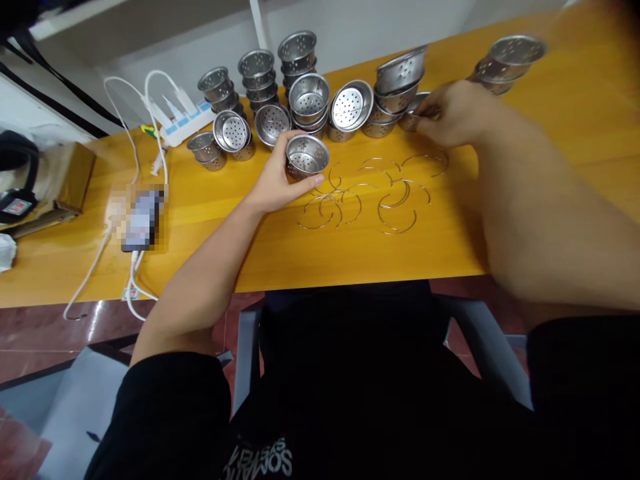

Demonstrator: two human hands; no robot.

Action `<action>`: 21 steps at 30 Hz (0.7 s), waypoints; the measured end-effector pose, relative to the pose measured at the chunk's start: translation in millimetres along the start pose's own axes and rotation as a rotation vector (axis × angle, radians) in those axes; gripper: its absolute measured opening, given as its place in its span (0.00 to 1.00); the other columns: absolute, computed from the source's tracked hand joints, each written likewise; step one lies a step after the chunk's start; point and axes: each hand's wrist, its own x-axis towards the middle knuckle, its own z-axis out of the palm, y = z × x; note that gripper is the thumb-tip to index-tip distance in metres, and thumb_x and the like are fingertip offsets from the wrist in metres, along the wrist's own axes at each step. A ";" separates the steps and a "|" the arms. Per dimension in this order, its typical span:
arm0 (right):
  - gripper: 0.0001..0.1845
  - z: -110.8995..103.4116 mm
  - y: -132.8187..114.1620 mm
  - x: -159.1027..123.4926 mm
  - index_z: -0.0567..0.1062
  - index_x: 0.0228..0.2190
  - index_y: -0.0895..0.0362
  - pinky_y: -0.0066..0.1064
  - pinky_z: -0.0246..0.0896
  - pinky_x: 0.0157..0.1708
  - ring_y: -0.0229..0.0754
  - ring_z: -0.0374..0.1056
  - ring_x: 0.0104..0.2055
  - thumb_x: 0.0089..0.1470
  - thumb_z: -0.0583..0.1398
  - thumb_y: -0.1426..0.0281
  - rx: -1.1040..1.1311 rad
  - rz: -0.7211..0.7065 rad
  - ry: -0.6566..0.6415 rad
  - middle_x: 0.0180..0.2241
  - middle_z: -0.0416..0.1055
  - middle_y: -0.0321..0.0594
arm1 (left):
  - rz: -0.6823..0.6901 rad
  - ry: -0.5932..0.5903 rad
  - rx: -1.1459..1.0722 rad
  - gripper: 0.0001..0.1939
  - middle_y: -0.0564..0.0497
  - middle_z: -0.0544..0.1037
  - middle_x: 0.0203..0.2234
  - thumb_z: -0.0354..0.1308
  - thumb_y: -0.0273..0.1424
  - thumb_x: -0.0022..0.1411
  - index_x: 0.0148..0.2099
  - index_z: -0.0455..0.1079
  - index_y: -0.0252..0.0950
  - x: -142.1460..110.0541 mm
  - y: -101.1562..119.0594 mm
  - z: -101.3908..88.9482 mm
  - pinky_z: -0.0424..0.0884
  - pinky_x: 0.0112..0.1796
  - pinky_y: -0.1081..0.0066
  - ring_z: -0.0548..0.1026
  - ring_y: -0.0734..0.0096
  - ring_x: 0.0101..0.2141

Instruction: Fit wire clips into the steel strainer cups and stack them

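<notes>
My left hand (274, 179) is wrapped round a small perforated metal cup (306, 159), thumb at its near side and fingers behind, with the open mouth facing up. Farther right, my right hand (456, 115) has its fingers pinched at another perforated metal cup (409, 120), which leans low beside a stack; the hand covers part of it. Close to my right fingers stands a tilted stack of cups (397, 99). Thin curved metal wires (399, 232) lie loose on the table between and below my hands.
Several more stacks of perforated cups (257, 80) line the back of the yellow table (310, 260). Another cup stack (513, 59) stands at the far right. On the left are a white power strip (187, 127), white cables, a phone (143, 220) and a cardboard box (75, 180).
</notes>
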 end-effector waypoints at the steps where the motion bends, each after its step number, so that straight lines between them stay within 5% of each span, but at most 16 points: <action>1: 0.20 0.8 0.8 1.2 0.93 0.71 0.69 0.44 0.65 0.49 0.51 0.80 0.51 0.89 0.72 0.72 -0.016 0.001 0.000 0.63 0.91 0.71 | 0.001 0.000 -0.001 0.66 0.39 0.79 0.72 0.74 0.84 0.67 0.86 0.60 0.48 0.3 -0.1 0.3 0.83 0.75 0.42 0.86 0.40 0.70; 13: 0.24 8.3 1.3 2.8 0.92 0.71 0.69 0.45 0.62 0.46 0.54 0.83 0.54 0.95 0.67 0.62 -0.082 0.029 -0.035 0.64 0.90 0.71 | -0.023 -0.037 -0.024 0.64 0.36 0.78 0.75 0.75 0.80 0.71 0.88 0.59 0.48 -2.5 6.6 -1.9 0.77 0.81 0.40 0.82 0.36 0.75; 21: 0.25 10.6 4.6 9.5 0.90 0.74 0.69 0.46 0.64 0.50 0.58 0.83 0.56 0.95 0.66 0.63 -0.128 0.002 -0.069 0.66 0.89 0.72 | -0.045 -0.017 -0.043 0.65 0.36 0.82 0.72 0.76 0.83 0.67 0.84 0.62 0.46 -1.4 8.4 1.1 0.86 0.74 0.43 0.87 0.39 0.70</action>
